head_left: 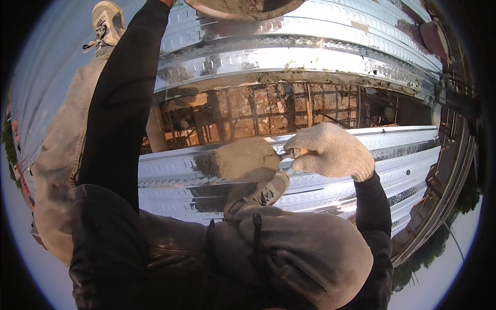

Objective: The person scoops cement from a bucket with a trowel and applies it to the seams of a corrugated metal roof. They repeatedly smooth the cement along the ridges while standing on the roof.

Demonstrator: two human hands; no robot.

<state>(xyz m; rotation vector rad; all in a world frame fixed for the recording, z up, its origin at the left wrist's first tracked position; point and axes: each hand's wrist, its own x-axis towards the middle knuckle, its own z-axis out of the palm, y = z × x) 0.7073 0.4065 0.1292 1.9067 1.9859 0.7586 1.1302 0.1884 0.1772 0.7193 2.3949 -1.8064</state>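
Note:
My right hand (330, 152), in a pale knitted glove, is closed round the handle of a trowel (243, 160). The broad blade points left and is coated with grey-brown mortar. It is held above ribbed metal decking, just beyond my shoe (271, 191). My left arm (129, 93), in a black sleeve, reaches up to the top edge, where only a bit of wrist shows and the hand is cut off. Close to that wrist is a round pan (248, 13) with wet mortar in it, partly out of frame.
An opening (268, 111) in the metal decking (361, 46) shows reddish ground and timber props far below. Mortar is smeared along its far edge (330, 78). My other shoe (107, 25) rests at upper left. A dark reddish container (434, 39) stands at far right.

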